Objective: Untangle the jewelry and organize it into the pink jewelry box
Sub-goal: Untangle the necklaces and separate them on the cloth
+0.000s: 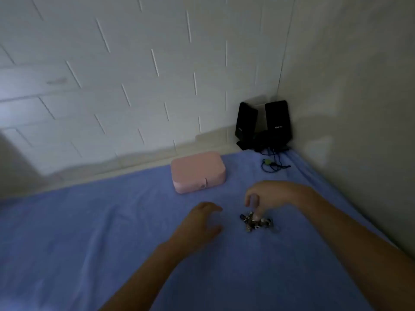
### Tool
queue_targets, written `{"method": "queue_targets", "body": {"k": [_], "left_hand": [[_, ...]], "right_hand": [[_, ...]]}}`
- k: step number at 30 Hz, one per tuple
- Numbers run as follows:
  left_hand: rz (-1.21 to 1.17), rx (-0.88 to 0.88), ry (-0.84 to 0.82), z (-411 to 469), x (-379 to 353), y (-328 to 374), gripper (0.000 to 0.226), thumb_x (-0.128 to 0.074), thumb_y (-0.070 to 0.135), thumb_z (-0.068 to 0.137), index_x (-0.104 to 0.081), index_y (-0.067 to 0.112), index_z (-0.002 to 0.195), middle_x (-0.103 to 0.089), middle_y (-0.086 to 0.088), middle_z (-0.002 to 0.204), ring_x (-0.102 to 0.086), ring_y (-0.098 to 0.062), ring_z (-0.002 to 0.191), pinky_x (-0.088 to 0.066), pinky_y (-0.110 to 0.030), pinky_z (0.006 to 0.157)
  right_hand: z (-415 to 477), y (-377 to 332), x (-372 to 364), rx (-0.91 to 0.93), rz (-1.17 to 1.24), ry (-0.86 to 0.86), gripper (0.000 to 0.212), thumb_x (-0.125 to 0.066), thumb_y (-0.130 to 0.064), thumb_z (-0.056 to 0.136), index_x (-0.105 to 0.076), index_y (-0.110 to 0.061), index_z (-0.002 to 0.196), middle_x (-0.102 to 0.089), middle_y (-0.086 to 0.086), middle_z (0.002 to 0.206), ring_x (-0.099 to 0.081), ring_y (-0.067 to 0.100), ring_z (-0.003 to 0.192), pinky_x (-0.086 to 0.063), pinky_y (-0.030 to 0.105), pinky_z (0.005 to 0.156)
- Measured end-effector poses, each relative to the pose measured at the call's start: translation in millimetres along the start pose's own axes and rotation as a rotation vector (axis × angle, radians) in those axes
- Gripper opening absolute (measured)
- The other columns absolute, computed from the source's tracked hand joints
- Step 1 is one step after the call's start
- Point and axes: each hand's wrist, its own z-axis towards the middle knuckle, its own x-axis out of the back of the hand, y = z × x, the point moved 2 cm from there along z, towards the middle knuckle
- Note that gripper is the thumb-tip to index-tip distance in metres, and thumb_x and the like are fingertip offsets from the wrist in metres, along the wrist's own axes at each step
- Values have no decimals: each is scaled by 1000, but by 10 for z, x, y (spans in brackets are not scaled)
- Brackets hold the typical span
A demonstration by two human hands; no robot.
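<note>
Blue cloth (112, 232): wrinkled, spread flat over the whole surface, running up to the walls at the back and right.
Pink jewelry box (198, 171): lid shut, sitting on the cloth near the back wall, clasp side facing the camera, well apart from both hands.
Jewelry (256, 222): small dark tangled clump with pale glints, lying on the cloth right of centre, nearer the camera than the box; single pieces too blurred to pick out.
Right hand (272, 195): reaching in from the right, arched over the clump, fingers (256, 206) pointing down and pinched together at its top; touching the tangle, though whether a piece is really gripped cannot be told.
Left hand (199, 223): coming in from below, palm down, fingers loosely curled and spread, holding nothing, just left of the clump and apart from it.
Speakers (265, 122): two black boxes standing in the back right corner, leaning slightly outward from each other.
Cables (272, 163): dark loops trailing from the speakers onto the cloth, with a small greenish bit among them.
Back wall (112, 75): white, brick-like pattern with offset seams.
Right wall (359, 86): plain and pale.
Light: dim, picture soft all over.
</note>
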Motion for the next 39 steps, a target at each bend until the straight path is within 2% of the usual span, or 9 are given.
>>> {"method": "queue_targets", "body": {"k": [3,6,8,13,22,25,29,36,39], "left_hand": [[148,14,11,28,-269,-137,59,-54,46,89,-34,28,141,-19,3,154,-12,-15,143,-12,-33,117],[261,-27,104,4,-454,-192,74,-26,69,79,-29,33,143,-16,6,156,-5,-14,145,3,-34,116],[281,-41,157,19,-481,-235,80,-16,70,73,-30,34,142,-18,7,155,-7,-13,144,3,-33,115],[284,-57,171,38,-508,-294,81,-18,71,71,-33,33,141,-23,7,154,-13,-13,143,-4,-34,117],[311,-16,111,52,-474,-232,77,-19,73,71,-34,39,139,-24,4,153,-17,-14,142,-12,-39,115],[350,-8,53,51,-483,-117,55,-35,56,88,-34,39,140,-22,1,154,-16,-17,142,-13,-39,115],[350,-72,106,21,-585,60,43,-38,17,99,-39,29,140,-28,-2,152,-22,-20,141,-15,-30,113],[112,-3,124,-58,-572,246,44,-43,0,92,-52,18,131,-39,0,144,-33,-15,135,-18,-16,106],[-38,23,70,-10,-582,344,39,-57,11,90,-54,25,126,-50,6,133,-45,-13,124,-33,-25,106]], "right_hand": [[69,55,-125,40,-42,16,47,-80,-29,72,-58,-24,113,-52,-14,97,-53,10,93,-43,19,73],[141,138,-231,74,-44,56,54,-85,-35,64,-54,-30,108,-52,-11,102,-53,9,90,-46,25,74],[144,171,-256,98,-54,61,59,-86,-35,61,-52,-30,109,-51,-12,102,-51,7,86,-46,23,71],[111,238,-356,116,-11,113,61,-86,-32,63,-50,-29,112,-52,-12,102,-53,8,89,-46,24,74],[18,429,-368,189,112,70,20,-73,-9,77,-68,-17,94,-70,-2,83,-66,11,76,-50,25,80],[23,511,-362,238,195,87,13,-72,-12,81,-71,-12,94,-72,12,95,-68,25,88,-51,31,87],[-16,556,-370,306,329,93,16,-62,-16,90,-69,-2,95,-69,3,79,-62,15,75,-49,23,76],[-248,632,-205,370,493,65,18,-57,-2,91,-65,0,107,-65,7,83,-60,13,75,-51,21,72],[-341,693,-150,370,503,87,11,-58,-5,91,-68,-6,95,-64,7,83,-59,14,76,-51,22,74]]}}
